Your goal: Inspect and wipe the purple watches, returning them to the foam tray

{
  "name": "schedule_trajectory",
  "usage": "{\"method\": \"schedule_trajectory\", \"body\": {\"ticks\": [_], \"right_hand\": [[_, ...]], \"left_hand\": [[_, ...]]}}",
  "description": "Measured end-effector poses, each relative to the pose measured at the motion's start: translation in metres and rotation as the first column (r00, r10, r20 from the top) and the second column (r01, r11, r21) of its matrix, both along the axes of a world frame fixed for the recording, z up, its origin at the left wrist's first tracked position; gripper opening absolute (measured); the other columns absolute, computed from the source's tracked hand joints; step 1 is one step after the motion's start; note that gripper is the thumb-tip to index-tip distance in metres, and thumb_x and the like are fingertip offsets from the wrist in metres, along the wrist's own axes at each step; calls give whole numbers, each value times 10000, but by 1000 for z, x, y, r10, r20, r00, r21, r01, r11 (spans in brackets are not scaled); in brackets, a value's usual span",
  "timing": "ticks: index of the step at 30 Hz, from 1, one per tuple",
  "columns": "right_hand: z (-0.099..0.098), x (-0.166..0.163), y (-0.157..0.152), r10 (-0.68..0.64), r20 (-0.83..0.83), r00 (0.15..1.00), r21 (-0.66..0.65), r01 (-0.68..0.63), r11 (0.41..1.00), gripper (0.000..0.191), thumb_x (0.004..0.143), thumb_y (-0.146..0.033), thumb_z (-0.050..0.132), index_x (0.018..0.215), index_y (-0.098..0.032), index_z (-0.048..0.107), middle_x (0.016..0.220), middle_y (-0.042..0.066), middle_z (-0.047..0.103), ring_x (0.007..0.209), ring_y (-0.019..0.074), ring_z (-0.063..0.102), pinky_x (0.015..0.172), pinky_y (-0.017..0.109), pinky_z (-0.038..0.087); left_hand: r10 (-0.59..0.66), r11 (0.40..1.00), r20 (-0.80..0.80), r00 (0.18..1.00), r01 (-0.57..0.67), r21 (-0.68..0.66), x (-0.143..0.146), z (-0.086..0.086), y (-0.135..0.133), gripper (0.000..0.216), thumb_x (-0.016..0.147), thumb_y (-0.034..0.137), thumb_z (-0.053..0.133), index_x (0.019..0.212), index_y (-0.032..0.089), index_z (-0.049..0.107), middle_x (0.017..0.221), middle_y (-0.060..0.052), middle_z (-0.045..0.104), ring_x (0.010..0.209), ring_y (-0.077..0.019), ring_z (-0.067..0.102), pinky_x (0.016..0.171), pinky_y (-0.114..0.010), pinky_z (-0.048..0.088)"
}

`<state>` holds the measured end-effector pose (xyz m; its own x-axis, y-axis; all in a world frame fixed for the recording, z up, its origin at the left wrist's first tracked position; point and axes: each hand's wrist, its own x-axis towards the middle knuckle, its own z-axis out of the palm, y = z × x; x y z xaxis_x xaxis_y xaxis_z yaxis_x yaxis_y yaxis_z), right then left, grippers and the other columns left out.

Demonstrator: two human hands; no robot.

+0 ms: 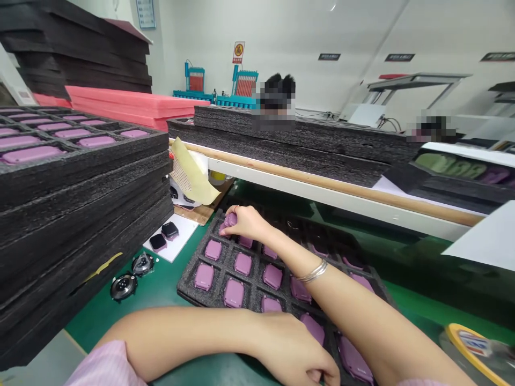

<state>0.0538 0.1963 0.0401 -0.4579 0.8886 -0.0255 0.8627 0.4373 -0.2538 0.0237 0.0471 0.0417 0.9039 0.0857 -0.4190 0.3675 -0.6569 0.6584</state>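
Above foam tray (189, 289), right hand (247, 222) pinching purple piece (230, 220), left hand (293, 348) curled, grip unclear

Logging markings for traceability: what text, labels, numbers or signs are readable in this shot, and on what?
Nothing can be read with certainty.
Prohibition sign on the back wall: red-ringed symbol, wording too small to read.
Framed notice high on the wall: too small to read.
Black wall plaques: too small to read.
Label on the yellow-rimmed roll: too blurred to read.
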Motion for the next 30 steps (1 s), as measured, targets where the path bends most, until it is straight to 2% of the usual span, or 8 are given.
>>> {"method": "schedule_trajectory", "body": {"ticks": [4, 10, 15, 21, 25, 30], "right_hand": [[-2, 2, 21, -54, -42, 998, 47, 56, 997, 314, 971, -387, 631, 1198, -170, 639, 1216, 86, 663, 1056, 223, 665, 913, 441, 570], [-23, 6, 38, -56, -130, 990, 72, 66, 995, 331, 973, -369, 631, 1242, -176, 621, 1264, 94, 646, 1089, 231, 658, 927, 452, 568], [-26, 32, 38, -71, -149, 986, 88, 84, 993, 346, 979, -378, 618, 1273, -195, 609, 1310, 100, 624, 1125, 240, 643, 955, 465, 555], [-25, 68, 26, 2, -73, 997, -11, -3, 1000, 345, 979, -373, 620, 1276, -197, 612, 1343, 104, 610, 1156, 248, 632, 978, 480, 546], [-13, 90, 27, -44, -6, 999, -60, 44, 997, 330, 995, -371, 593, 1280, -205, 608, 1336, 102, 613, 1131, 235, 641, 963, 461, 554], [-3, 103, 32, -52, 207, 977, -172, 89, 981, 281, 981, -364, 619, 1201, -191, 644, 1239, 82, 655, 1044, 215, 665, 898, 416, 579]], "left_hand": [[-21, 1000, -22, 1000, 22, 21, 2, 0, 1, 114, 900, 287, 650, 996, 227, 634, 848, 74, 603, 754, -112, 584, 573, -201, 409], [-17, 1000, -8, 1000, 17, 5, -1, 3, 5, 122, 903, 269, 653, 1011, 213, 637, 875, 72, 617, 786, -100, 601, 628, -184, 425], [-7, 1000, 0, 1000, 7, 6, 0, 0, 4, 102, 913, 284, 645, 986, 212, 648, 857, 72, 618, 790, -102, 612, 607, -189, 422], [23, 1000, 9, 1000, -23, 7, 1, -3, 3, 99, 887, 246, 670, 982, 216, 668, 822, 87, 619, 760, -91, 605, 608, -188, 408], [28, 999, 32, 999, -29, 31, 1, -4, 2, 122, 925, 294, 634, 1006, 216, 683, 814, 85, 623, 760, -93, 611, 625, -192, 417], [60, 997, 69, 996, -63, 37, 1, -6, 1, 101, 910, 279, 648, 974, 214, 692, 763, 90, 618, 725, -90, 608, 612, -189, 408]]}}
